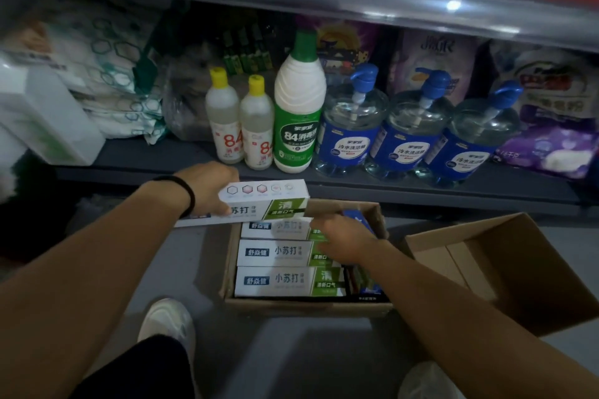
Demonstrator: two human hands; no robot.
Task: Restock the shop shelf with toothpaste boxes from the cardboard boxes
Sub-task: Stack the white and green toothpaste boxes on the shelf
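Observation:
A cardboard box (304, 304) on the floor holds several white-and-green toothpaste boxes (285, 282) lying flat, with a few darker packs at its right side. My left hand (207, 188) grips one toothpaste box (265, 201) and holds it above the carton's far left corner, in front of the low shelf (389, 185). My right hand (343, 236) reaches into the carton with fingers curled over the right end of the topmost toothpaste box there; whether it grips that box is unclear.
A second cardboard box (505, 269) stands open to the right. The low shelf carries two small 84 disinfectant bottles (241, 126), a large green one (298, 107), three blue pump bottles (411, 133), bags and tissue packs. My white shoe (168, 317) is at the bottom.

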